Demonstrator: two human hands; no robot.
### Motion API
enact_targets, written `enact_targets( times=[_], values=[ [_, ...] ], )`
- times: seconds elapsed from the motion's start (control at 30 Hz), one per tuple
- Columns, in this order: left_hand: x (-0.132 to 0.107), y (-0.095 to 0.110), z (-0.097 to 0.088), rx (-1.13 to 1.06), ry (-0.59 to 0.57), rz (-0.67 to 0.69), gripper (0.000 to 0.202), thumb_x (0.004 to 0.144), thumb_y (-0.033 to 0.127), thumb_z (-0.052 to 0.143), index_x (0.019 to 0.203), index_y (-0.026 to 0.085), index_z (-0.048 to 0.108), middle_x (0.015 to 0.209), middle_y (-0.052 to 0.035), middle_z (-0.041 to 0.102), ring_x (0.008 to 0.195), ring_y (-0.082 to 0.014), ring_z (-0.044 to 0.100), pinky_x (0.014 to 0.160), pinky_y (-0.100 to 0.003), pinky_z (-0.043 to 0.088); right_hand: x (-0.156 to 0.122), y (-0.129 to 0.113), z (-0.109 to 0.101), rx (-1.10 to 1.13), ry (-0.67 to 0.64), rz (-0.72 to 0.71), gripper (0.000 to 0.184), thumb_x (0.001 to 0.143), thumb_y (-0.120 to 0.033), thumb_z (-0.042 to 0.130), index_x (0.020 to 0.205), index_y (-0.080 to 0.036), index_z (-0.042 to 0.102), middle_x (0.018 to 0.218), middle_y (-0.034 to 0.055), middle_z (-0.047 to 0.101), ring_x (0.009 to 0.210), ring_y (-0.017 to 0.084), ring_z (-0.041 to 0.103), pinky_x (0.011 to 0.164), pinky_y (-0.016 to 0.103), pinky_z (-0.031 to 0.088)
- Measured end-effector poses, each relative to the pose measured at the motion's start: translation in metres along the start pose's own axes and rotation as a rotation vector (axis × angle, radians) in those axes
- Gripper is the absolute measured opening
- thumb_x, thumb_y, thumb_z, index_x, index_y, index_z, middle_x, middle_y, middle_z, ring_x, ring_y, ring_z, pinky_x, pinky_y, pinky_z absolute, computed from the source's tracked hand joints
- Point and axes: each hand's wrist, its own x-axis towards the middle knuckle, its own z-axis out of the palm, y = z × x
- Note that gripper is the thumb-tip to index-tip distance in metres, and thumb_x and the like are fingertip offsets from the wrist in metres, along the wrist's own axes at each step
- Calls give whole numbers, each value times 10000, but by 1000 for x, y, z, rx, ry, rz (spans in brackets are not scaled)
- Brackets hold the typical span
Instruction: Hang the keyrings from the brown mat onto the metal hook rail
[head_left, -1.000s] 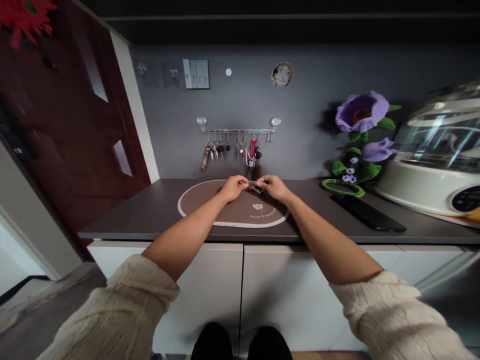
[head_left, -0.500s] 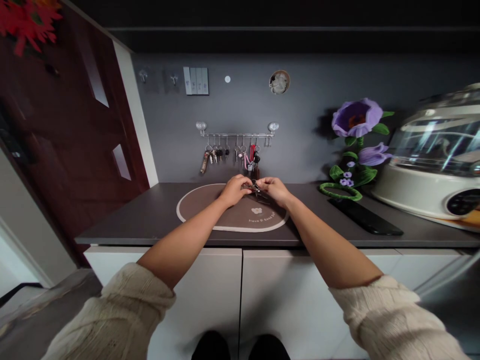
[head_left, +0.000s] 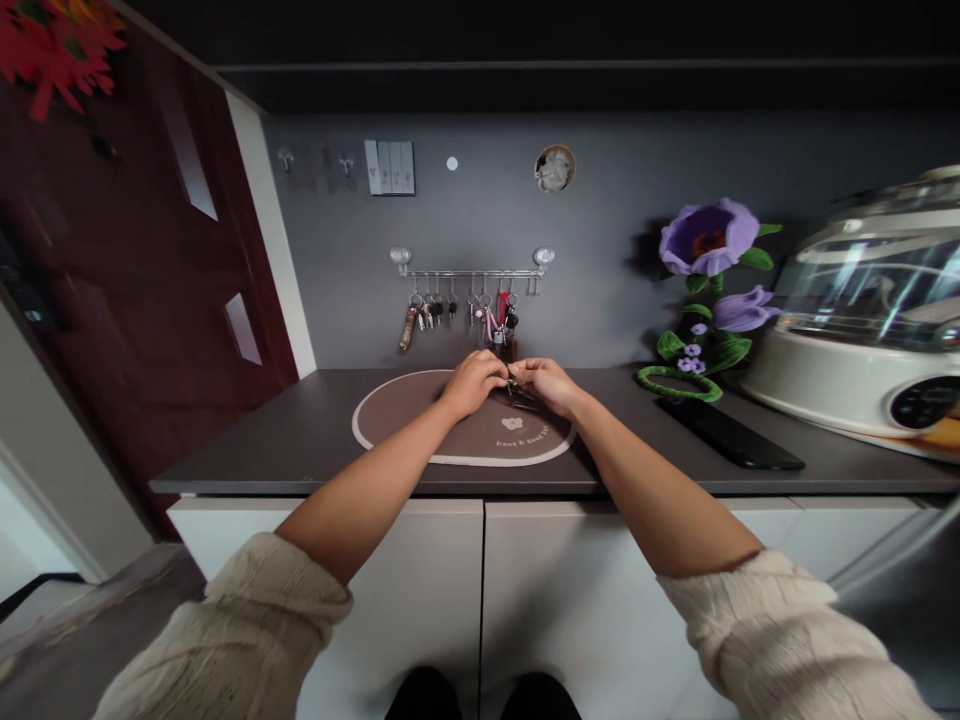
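Note:
Over the brown oval mat (head_left: 405, 415), my left hand (head_left: 475, 382) and my right hand (head_left: 546, 383) meet close together. Between their pinched fingers is a small bunch of keys (head_left: 517, 393), with some of it hanging down on the right hand's side. Both hands are closed on this bunch; the fingers cover much of it, so single keys are hard to make out. Just behind the hands, several key rings and keys (head_left: 427, 312) hang from a clear hook rail (head_left: 472, 273) on the grey wall.
On the right of the dark counter (head_left: 247, 430) lie a black phone (head_left: 731, 433) and a purple flower ornament (head_left: 709, 240) with a green ring base. A white appliance (head_left: 832, 375) with a clear cover stands at the far right. A dark red door (head_left: 187, 300) is on the left.
My two hands have come slightly closer together around the keys, and the bunch sits lower between the fingers. The camera view has shifted a little.

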Motion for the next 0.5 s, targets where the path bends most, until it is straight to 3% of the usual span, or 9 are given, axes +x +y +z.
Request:
enact_targets(
  times=[0.17,0.5],
  values=[
    [1,-1,-1,-55,33,-21,70,693,202,564,708,180,628,779,-22,548,786,-138,485,740,-257,366,-1,-1,-1,-1,-22,23,145,581,-257,618,649,-134,580,587,7,567,526,80,462,542,218,351],
    [5,0,-1,-360,165,-266,77,692,187,534,678,139,592,693,-6,587,690,-113,505,701,-241,389,-2,-3,1,76,-32,66,99,641,-233,606,681,-143,595,707,46,620,639,101,540,617,221,402]
  ],
)
